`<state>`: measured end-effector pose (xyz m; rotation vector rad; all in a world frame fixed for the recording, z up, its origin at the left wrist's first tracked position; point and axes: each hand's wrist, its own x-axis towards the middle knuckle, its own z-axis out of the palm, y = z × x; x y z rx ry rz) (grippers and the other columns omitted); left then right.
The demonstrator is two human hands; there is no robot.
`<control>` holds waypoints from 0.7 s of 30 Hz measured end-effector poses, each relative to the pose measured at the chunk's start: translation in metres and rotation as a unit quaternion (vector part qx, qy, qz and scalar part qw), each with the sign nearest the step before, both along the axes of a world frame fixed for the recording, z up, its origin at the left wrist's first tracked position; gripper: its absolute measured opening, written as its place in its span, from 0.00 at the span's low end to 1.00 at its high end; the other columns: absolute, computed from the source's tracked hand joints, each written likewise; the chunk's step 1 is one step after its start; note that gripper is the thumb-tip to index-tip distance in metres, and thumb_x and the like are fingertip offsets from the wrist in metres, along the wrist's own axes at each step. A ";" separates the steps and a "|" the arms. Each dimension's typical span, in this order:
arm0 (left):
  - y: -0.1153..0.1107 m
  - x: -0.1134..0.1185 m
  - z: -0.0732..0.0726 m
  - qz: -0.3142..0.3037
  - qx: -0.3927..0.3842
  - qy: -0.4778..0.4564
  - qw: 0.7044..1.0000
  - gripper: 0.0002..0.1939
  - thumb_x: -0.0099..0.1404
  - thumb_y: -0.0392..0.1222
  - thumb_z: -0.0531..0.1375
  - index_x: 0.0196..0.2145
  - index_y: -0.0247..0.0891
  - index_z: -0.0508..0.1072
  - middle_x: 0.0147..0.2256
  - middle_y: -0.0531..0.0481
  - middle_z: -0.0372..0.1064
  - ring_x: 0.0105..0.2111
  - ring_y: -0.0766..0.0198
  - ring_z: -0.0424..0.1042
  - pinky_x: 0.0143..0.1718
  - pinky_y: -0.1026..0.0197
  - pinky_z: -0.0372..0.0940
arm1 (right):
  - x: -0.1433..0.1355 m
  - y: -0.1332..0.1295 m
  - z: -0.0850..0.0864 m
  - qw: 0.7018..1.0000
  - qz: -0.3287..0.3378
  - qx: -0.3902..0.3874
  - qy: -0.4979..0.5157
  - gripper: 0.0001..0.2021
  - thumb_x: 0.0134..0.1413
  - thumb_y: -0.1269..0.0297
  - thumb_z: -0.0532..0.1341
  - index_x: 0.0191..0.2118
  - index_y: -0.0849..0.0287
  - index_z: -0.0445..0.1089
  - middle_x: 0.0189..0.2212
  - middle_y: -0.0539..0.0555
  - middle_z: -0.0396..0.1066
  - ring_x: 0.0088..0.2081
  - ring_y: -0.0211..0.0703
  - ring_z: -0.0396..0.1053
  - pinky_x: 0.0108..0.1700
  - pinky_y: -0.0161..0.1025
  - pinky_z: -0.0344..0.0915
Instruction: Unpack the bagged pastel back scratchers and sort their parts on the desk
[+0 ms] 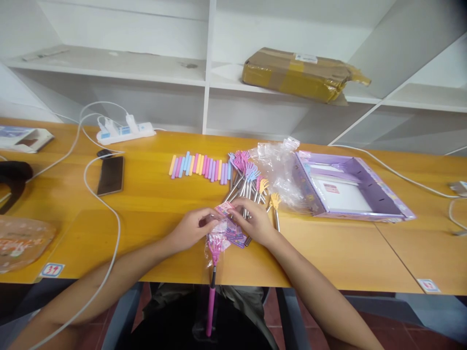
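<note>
A pink back scratcher (211,301) lies in a clear plastic bag (207,257), its handle hanging over the table's front edge. My left hand (193,227) is closed, pinching the bag's upper end. Between the fingers of my right hand (255,221), also closed, is a small printed card (224,209) at the bag's mouth. Beneath my hands lie several more printed cards (237,237), partly covered. Just beyond is a pile of back scratchers (250,172) with pink, blue and orange hand-shaped heads and metal rods. A row of coloured handle sleeves (200,166) sits to its left.
Clear plastic bags (279,170) are heaped beside an open purple box (383,194) at right. A phone (111,175), a power strip (126,133) and a white cable (116,233) occupy the left. A taped parcel (295,75) rests on the shelf.
</note>
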<state>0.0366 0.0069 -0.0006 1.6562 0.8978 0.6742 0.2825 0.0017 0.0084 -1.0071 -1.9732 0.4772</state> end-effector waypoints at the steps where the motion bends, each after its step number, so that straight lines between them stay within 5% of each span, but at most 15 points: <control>1: 0.000 0.000 0.001 -0.003 0.001 0.000 1.000 0.13 0.74 0.47 0.61 0.48 0.38 0.80 0.40 0.47 0.78 0.37 0.60 0.73 0.41 0.59 0.67 | 0.000 0.000 -0.001 1.000 -0.002 0.002 0.001 0.05 0.73 0.62 0.61 0.48 0.53 0.73 0.33 0.52 0.75 0.31 0.42 0.74 0.34 0.39 0.71; 21: -0.002 0.001 0.006 -0.003 0.041 0.025 0.999 0.14 0.76 0.46 0.59 0.51 0.41 0.81 0.47 0.46 0.80 0.45 0.55 0.76 0.48 0.56 0.68 | 0.004 0.002 -0.001 1.000 0.007 -0.029 -0.001 0.07 0.73 0.59 0.62 0.47 0.54 0.74 0.33 0.51 0.77 0.31 0.42 0.74 0.35 0.39 0.72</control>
